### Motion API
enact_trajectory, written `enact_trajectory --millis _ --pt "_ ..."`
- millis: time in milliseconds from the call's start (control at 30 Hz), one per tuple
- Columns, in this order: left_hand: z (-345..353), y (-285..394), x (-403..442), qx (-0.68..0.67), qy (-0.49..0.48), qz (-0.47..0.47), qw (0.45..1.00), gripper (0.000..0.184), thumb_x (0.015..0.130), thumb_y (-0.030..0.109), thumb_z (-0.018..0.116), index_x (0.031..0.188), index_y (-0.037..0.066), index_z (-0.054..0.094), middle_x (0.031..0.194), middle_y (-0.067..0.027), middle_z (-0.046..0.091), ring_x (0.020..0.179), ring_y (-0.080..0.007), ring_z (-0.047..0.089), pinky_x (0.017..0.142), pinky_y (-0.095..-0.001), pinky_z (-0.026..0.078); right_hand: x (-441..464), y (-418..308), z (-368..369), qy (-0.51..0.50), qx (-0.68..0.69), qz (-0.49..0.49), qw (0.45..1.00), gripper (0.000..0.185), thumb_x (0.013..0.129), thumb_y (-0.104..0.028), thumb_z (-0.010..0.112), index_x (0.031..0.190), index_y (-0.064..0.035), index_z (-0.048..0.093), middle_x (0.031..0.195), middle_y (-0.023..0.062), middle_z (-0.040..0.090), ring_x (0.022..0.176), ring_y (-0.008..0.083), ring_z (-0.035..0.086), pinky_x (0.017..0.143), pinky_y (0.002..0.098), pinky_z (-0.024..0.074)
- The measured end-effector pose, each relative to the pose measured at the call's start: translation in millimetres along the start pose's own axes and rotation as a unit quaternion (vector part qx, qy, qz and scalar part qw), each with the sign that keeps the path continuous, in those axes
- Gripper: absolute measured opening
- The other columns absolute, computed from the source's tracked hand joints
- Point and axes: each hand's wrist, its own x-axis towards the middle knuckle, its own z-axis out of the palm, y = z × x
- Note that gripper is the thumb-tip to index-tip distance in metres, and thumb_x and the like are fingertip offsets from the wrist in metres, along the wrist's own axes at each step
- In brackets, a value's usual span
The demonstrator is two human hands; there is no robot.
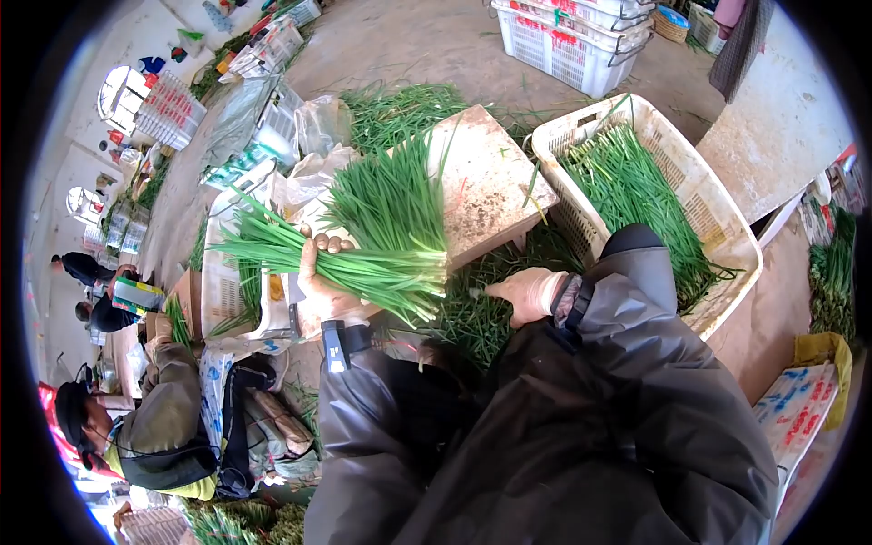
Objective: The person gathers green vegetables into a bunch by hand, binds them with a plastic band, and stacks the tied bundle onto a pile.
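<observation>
My left hand (322, 277) is wrapped round a bunch of long green stalks (381, 272), with the pale cut ends pointing right and the leaf tips to the left. Behind that bunch, another green bundle (386, 195) lies on the low board (490, 182), its leaves pointing up and away. My right hand (527, 295) is held low in front of my knee, over loose green leaves (472, 313) on the floor. Its fingertips are partly blurred, and I cannot make out whether they hold anything.
At the right stands a white basket (727, 232) holding green stalks (636, 186). Stacked white crates (568, 54) are at the back. Another white basket (218, 300) stands left of my left hand. A seated co-worker (163, 400) is at the lower left, with cut leaves (400, 113) behind the board.
</observation>
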Motion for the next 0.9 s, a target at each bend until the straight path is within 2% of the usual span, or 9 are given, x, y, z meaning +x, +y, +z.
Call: enact_trajectory --millis 100,133,233,433,533,633,700,767,900 --pt "2.9 -0.7 -8.2 0.014 -0.008 -0.017 1.0 0.026 0.101 0.013 0.068 0.126 0.01 0.061 0.088 -0.0004 0.058 0.081 -0.0154 0.058 0.085 -0.0361 0.054 6.7 5.0 -16.6 0.145 0.144 0.015 0.979 0.049 0.088 -0.037 0.074 0.126 -0.0057 0.072 0.107 0.0185 0.077 0.102 0.0326 0.075 0.094 0.043 0.057" --pt "5.6 -2.2 -10.5 0.021 -0.019 -0.021 0.999 0.027 0.101 0.013 0.068 0.127 0.01 0.061 0.088 -0.0003 0.058 0.081 -0.0154 0.058 0.085 -0.0362 0.054 -2.4 -3.4 -33.4 0.096 0.368 0.05 0.924 0.048 0.094 -0.038 0.072 0.127 -0.003 0.071 0.102 0.0139 0.078 0.093 0.0246 0.076 0.087 0.0391 0.0583" --pt "5.4 -7.7 -12.7 0.026 -0.058 -0.04 0.997 0.032 0.103 0.015 0.066 0.134 0.011 0.06 0.088 -0.0001 0.057 0.082 -0.0153 0.058 0.086 -0.0366 0.054 14.5 -9.9 -30.1 0.185 0.526 -0.102 0.824 0.044 0.101 -0.038 0.072 0.124 -0.0008 0.07 0.104 0.0086 0.076 0.091 0.0159 0.071 0.086 0.0356 0.0567" --pt "21.2 -19.6 -16.8 0.033 -0.084 -0.06 0.994 0.036 0.097 0.012 0.071 0.13 0.01 0.056 0.087 -0.0002 0.052 0.079 -0.0162 0.054 0.08 -0.0359 0.051 35.4 -21.4 -3.6 0.246 0.545 -0.107 0.795 0.031 0.094 -0.032 0.078 0.103 -0.0021 0.075 0.097 0.0119 0.076 0.097 0.0245 0.071 0.088 0.0385 0.054" --pt "25.0 -20.6 -18.7 0.02 -0.102 -0.057 0.993 0.036 0.097 0.012 0.071 0.13 0.011 0.055 0.086 0.0002 0.051 0.078 -0.0153 0.052 0.08 -0.0347 0.051 25.9 -15.5 -8.3 0.297 0.367 0.004 0.882 0.024 0.09 -0.025 0.074 0.098 -0.0019 0.077 0.099 0.0167 0.077 0.099 0.0334 0.073 0.086 0.0442 0.056" --pt "25.1 -13.8 -19.5 0.006 -0.075 -0.046 0.996 0.035 0.098 0.012 0.07 0.13 0.012 0.055 0.086 0.0006 0.05 0.078 -0.0143 0.052 0.08 -0.0338 0.051 19.9 -7.8 -12.9 0.178 -0.008 0.11 0.978 0.034 0.087 -0.02 0.069 0.115 -0.002 0.073 0.108 0.0203 0.076 0.105 0.0385 0.072 0.086 0.049 0.0569" --pt "25.3 -9.2 -17.7 0.009 -0.105 -0.041 0.994 0.033 0.101 0.013 0.068 0.13 0.01 0.052 0.084 0.0015 0.048 0.077 -0.0126 0.052 0.083 -0.0345 0.054 2.1 -3.5 -13.2 0.112 0.027 0.05 0.992 0.073 0.087 -0.025 0.071 0.152 -0.0033 0.046 0.118 0.0198 0.074 0.108 0.0391 0.072 0.091 0.047 0.0562" --pt "24.0 -8.3 -18.2 -0.001 -0.1 -0.036 0.994 0.034 0.101 0.013 0.068 0.13 0.009 0.052 0.083 0.0013 0.048 0.077 -0.0128 0.052 0.083 -0.0347 0.054 -3.9 -0.5 -23.9 0.101 0.161 -0.016 0.982 0.084 0.087 -0.041 0.078 0.154 -0.0013 0.046 0.114 0.0197 0.074 0.108 0.0396 0.07 0.096 0.0427 0.0548" --pt "22.5 -8.2 -20.3 0.006 -0.113 -0.042 0.993 0.034 0.101 0.013 0.066 0.132 0.009 0.052 0.085 0.0004 0.049 0.077 -0.0134 0.052 0.083 -0.0347 0.053 5.0 -17.3 -27.7 0.118 0.406 -0.115 0.899 0.049 0.096 -0.03 0.074 0.134 -0.0003 0.064 0.103 0.0117 0.076 0.097 0.0218 0.072 0.086 0.0347 0.0562"
